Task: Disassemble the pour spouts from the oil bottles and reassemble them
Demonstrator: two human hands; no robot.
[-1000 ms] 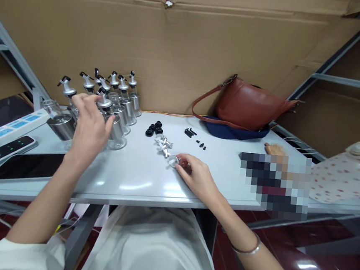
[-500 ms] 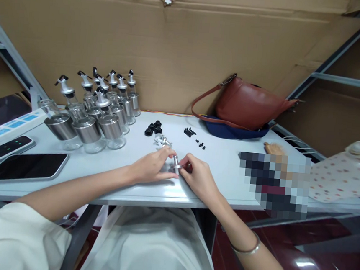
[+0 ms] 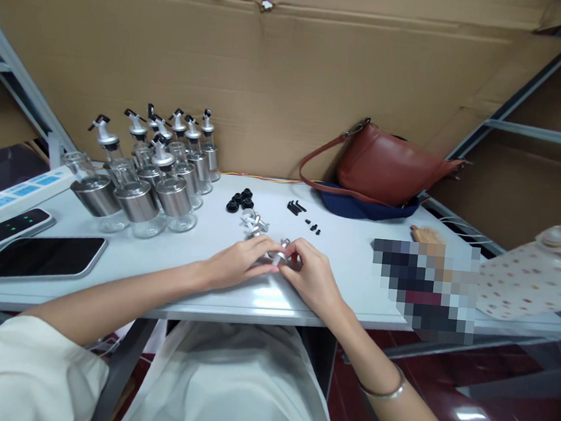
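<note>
Over the front of the table, my left hand (image 3: 239, 260) and my right hand (image 3: 312, 277) meet with fingers closed on one silver bottle pourer spout (image 3: 279, 257). Fingers cover much of it. Just beyond my left fingers lie loose silver pourer spouts (image 3: 254, 222). Farther back sits a cluster of black round stoppers (image 3: 240, 200). Thin black levers (image 3: 296, 207) lie to the right of these, with several tiny black pieces (image 3: 314, 227) nearer to my right hand.
Several glass bottles with steel sleeves (image 3: 137, 199) stand at left, many topped with pourers. A phone (image 3: 40, 258), a black device (image 3: 11, 229) and a power strip (image 3: 21, 191) lie before them. A brown handbag (image 3: 387, 164) rests on dark blue cloth (image 3: 364, 203) at the back right.
The pourer spout has turned between my fingers: it stood upright before and is now tilted and more covered. My hands have stayed in nearly the same place.
</note>
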